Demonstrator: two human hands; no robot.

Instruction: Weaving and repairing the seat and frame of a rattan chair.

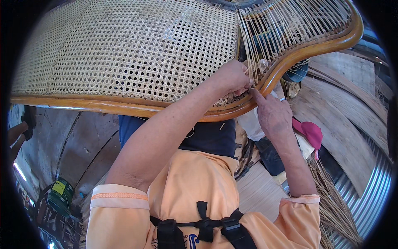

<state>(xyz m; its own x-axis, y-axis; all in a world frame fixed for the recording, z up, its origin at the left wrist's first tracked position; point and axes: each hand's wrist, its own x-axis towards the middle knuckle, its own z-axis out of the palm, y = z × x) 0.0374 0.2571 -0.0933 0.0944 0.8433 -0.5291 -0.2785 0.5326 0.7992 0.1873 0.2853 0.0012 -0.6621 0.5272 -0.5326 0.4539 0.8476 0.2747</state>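
A curved wooden furniture frame (282, 66) lies across my lap. Woven cane mesh (137, 45) fills its long left part, while loose parallel cane strands (265, 37) stretch over the narrower right section. At the inner corner where mesh and strands meet, my left hand (237, 76) is closed in a pinch, thin cane strands coming out by its fingers. My right hand (274, 113) is at the frame's near edge, its index finger laid over the wood beside the left fingertips. Its other fingers are partly hidden under and behind the rim.
On the right are a red cap (310, 133), a bundle of long cane strips (333, 195), wooden boards (340, 108) and corrugated metal sheet (377, 186). A green container (61, 195) stands at lower left. Another person's foot (29, 122) shows at the far left.
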